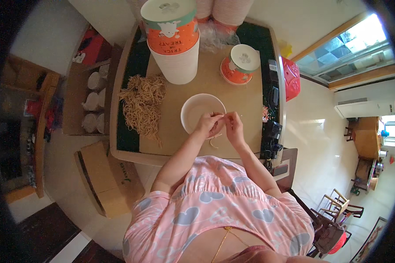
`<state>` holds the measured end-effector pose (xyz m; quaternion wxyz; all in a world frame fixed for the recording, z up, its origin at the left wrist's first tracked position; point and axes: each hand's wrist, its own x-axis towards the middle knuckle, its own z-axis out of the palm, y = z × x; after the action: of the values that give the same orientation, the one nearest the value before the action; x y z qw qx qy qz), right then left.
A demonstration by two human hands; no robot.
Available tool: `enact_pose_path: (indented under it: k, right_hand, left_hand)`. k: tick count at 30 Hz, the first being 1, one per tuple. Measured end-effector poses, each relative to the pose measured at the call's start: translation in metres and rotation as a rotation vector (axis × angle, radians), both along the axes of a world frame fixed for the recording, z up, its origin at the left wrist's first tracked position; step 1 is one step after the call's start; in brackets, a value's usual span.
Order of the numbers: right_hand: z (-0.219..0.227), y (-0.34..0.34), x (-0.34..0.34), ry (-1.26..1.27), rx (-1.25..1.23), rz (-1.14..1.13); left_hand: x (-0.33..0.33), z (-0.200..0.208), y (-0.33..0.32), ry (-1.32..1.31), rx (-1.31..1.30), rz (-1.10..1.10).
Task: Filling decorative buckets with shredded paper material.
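My left hand (pixel 209 124) and my right hand (pixel 233 127) meet over the near rim of a white paper bowl (pixel 195 111) on the table (pixel 250 103). Both pinch a thin tan string (pixel 216 139), whose loose end hangs below the fingers. A pile of the same tan strings (pixel 142 104) lies to the left of the bowl. Behind the bowl stands a tall stack of paper cups topped with an orange-and-white lidded cup (pixel 173 37). Another orange lidded cup (pixel 240 64) sits at the back right.
Open cardboard boxes with white cups (pixel 94 101) stand left of the table, and a closed box (pixel 105 177) lies on the floor. A red plastic stool (pixel 291 79) and dark devices (pixel 273 131) are at the table's right edge. Wooden chairs (pixel 338 206) stand at the right.
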<state>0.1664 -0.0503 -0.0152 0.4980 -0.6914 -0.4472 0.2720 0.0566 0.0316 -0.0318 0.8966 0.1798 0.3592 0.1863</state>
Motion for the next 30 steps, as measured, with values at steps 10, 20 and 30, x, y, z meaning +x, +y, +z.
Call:
enact_pose_path:
  k: [10, 20, 30]
  right_hand:
    - [-0.007, 0.01, 0.006, 0.157, -0.028, -0.072]
    - [-0.01, 0.012, 0.016, 0.438, -0.151, 0.108]
    - [-0.003, 0.009, 0.013, 0.395, -0.169, 0.115]
  left_hand:
    - [-0.006, 0.022, -0.009, 0.458, 1.029, -0.09]
    - [-0.013, 0.031, -0.014, 0.664, 1.574, -0.025]
    - [-0.009, 0.012, -0.015, 0.626, 1.218, 0.116]
